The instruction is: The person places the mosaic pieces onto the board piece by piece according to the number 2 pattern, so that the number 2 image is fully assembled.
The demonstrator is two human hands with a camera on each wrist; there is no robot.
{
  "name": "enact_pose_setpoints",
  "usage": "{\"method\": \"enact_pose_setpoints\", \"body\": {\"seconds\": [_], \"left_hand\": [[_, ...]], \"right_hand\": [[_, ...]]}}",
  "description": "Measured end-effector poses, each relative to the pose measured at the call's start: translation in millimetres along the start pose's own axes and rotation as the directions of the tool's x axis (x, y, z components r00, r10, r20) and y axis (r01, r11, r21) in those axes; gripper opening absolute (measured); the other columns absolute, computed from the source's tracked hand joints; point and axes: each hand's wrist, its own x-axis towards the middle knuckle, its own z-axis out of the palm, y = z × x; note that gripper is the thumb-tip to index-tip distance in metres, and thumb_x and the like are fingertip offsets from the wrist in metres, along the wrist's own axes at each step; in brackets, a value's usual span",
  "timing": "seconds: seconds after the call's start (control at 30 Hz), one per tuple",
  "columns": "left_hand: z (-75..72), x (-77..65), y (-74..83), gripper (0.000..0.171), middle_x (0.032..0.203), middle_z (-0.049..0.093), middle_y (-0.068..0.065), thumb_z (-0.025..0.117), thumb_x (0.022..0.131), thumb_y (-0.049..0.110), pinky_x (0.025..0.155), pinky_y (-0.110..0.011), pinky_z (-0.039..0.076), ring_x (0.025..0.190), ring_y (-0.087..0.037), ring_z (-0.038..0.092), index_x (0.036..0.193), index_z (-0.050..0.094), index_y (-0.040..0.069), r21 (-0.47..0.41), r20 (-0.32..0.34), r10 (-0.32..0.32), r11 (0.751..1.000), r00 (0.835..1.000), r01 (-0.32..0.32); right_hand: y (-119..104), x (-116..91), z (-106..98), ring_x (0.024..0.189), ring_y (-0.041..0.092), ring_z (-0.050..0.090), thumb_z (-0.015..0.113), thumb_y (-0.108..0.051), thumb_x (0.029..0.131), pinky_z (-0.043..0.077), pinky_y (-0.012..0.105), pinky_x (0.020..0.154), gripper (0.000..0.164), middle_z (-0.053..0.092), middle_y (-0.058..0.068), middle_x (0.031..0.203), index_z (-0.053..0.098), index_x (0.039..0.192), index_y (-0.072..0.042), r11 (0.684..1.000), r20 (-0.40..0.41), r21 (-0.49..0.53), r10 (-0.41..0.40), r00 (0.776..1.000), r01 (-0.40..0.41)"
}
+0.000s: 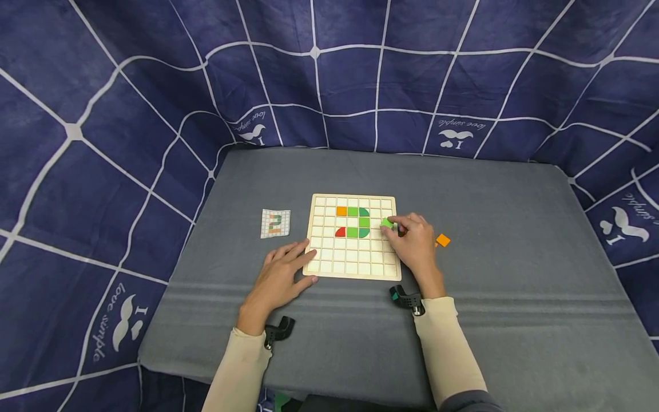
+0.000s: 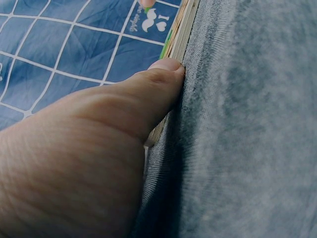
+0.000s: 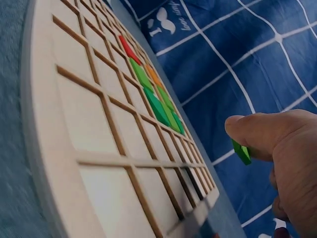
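A wooden grid board (image 1: 357,269) lies on the table with several tiles in its cells: an orange square (image 1: 341,211), light green squares (image 1: 352,232), dark green rounded pieces (image 1: 364,233) and a red rounded piece (image 1: 340,232). My right hand (image 1: 418,245) pinches a light green tile (image 3: 242,152) between thumb and fingers, above the board's right side. Part of that tile is hidden by the fingers. At the board's lower left corner, my left hand (image 1: 278,277) rests with its fingers extended, its thumb (image 2: 166,74) touching the board's edge.
A small printed card (image 1: 275,223) with a coloured grid pattern lies left of the board. Beyond my right hand sits an orange tile (image 1: 443,240), with dark red showing partly under the hand. Blue checked cloth (image 1: 350,80) hangs around the grey table (image 1: 494,229).
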Motion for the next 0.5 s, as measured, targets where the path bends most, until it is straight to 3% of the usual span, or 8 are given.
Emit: {"method": "enact_pose_setpoints", "body": {"seconds": [0.3, 0.5], "left_hand": [[-2.1, -0.9, 0.5, 0.063, 0.162, 0.037, 0.000, 0.068, 0.092, 0.051, 0.115, -0.058, 0.028, 0.147, -0.029, 0.037, 0.149, 0.052, 0.026, 0.014, -0.011, 0.009, 1.000, 1.000, -0.008], [-2.0, -0.9, 1.3, 0.064, 0.162, 0.038, -0.001, 0.070, 0.092, 0.050, 0.115, -0.058, 0.027, 0.147, -0.030, 0.037, 0.148, 0.053, 0.025, -0.006, -0.013, 0.015, 1.000, 1.000, -0.015]], "right_hand": [[-17.9, -0.9, 12.7, 0.069, 0.017, 0.048, 0.083, -0.031, 0.084, 0.033, 0.033, 0.065, 0.027, 0.058, 0.000, 0.074, 0.081, 0.105, -0.014, 1.000, 0.089, -0.008, -0.014, 0.996, 0.015], [-28.2, -2.6, 18.7, 0.072, 0.016, 0.052, 0.084, -0.033, 0.082, 0.034, 0.035, 0.066, 0.026, 0.062, -0.001, 0.078, 0.081, 0.102, -0.017, 1.000, 0.099, -0.005, -0.027, 0.995, 0.028]]}}
